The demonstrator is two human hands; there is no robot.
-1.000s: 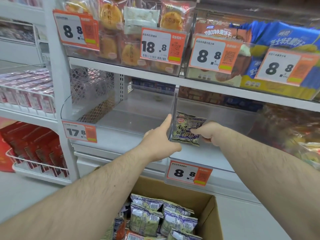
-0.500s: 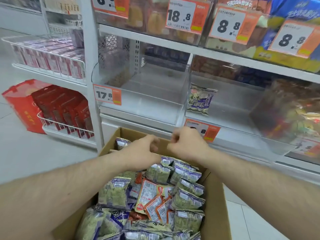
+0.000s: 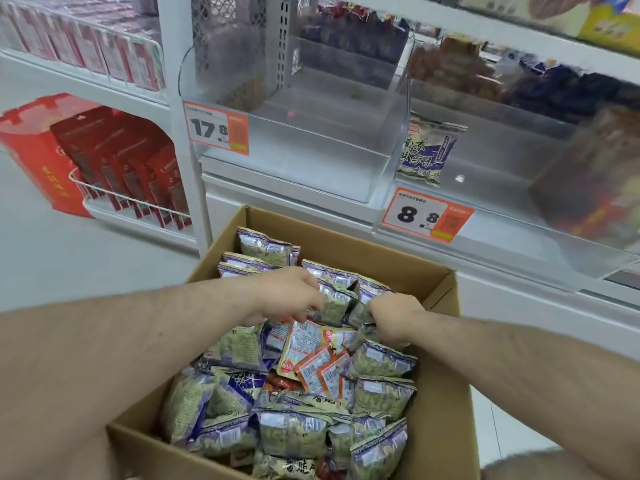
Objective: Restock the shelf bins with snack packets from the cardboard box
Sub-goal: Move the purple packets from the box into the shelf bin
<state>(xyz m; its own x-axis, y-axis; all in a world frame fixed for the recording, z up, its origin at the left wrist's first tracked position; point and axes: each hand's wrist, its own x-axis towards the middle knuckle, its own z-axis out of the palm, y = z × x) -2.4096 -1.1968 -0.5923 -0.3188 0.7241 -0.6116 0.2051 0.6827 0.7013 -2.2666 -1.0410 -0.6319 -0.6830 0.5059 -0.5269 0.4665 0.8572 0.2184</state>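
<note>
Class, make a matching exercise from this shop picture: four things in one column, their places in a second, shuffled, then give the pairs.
1. brown cardboard box
2. single purple-and-green snack packet
3. orange 17.8 price tag
4. red gift boxes

A. front of the left clear bin
B. low wire-fronted shelf, far left
C. on the floor below the bins
D. standing in the right clear bin

Pairs: 1-C, 2-D, 3-A, 4-B

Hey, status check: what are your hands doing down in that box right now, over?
Both hands in the cardboard box: left hand and right hand gripping purple-green snack packets. One packet upright in the 8.8 bin. Nothing blocking.
</note>
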